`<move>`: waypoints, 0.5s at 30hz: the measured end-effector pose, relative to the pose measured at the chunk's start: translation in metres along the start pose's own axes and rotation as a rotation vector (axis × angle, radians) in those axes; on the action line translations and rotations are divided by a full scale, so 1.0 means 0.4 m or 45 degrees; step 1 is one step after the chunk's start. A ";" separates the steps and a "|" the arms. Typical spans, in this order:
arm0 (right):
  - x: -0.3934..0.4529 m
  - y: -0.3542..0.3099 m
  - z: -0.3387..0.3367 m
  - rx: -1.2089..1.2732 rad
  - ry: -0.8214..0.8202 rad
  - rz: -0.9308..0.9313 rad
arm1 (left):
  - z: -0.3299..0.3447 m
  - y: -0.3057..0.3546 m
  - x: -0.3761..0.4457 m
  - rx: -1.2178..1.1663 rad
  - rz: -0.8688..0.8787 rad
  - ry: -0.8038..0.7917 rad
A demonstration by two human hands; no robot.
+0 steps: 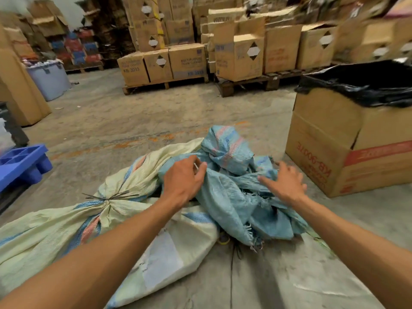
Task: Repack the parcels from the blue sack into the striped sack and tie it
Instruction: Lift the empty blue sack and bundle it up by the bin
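Blue sack [231, 192] lies crumpled on the concrete floor [133, 121] over the striped sack [66, 221]; your left hand [182, 179] pinches it, right hand [287, 181] spread open above. Boxes [162, 65] read "KB-3033".

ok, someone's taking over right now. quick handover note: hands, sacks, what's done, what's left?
Left hand: closed on a fold of the blue sack.
Right hand: open, fingers spread, on or just over the blue sack; contact unclear.
Blue sack: crumpled and limp on the floor, lying partly over the striped sack.
Striped sack: bulky, on its side, already bunched and bound with a tie.
Done: the striped sack looks filled and tied. No loose parcels visible.
Left: check the blue sack is empty, then clear it away. A cardboard box lined with a black bag stands on the right.
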State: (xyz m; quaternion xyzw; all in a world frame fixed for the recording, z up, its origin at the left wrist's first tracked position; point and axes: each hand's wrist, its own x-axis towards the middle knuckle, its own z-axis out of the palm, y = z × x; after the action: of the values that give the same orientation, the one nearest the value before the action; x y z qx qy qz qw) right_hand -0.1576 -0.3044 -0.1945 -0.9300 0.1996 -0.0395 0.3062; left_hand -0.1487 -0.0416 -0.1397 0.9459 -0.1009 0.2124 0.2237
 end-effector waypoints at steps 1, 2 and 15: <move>0.026 0.032 0.002 -0.064 -0.123 0.075 | 0.020 0.021 0.031 -0.020 -0.018 0.000; 0.045 0.053 0.011 -0.066 -0.239 0.124 | 0.039 0.034 0.055 -0.032 -0.021 -0.005; 0.058 0.111 0.020 0.707 -0.002 -0.280 | 0.239 0.137 0.348 -0.240 -0.330 -0.190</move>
State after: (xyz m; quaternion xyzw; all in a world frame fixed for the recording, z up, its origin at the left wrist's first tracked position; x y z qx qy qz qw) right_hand -0.1501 -0.3414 -0.2281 -0.8267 0.0788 -0.1248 0.5430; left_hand -0.0066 -0.1477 -0.1339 0.9390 -0.0138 0.1004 0.3287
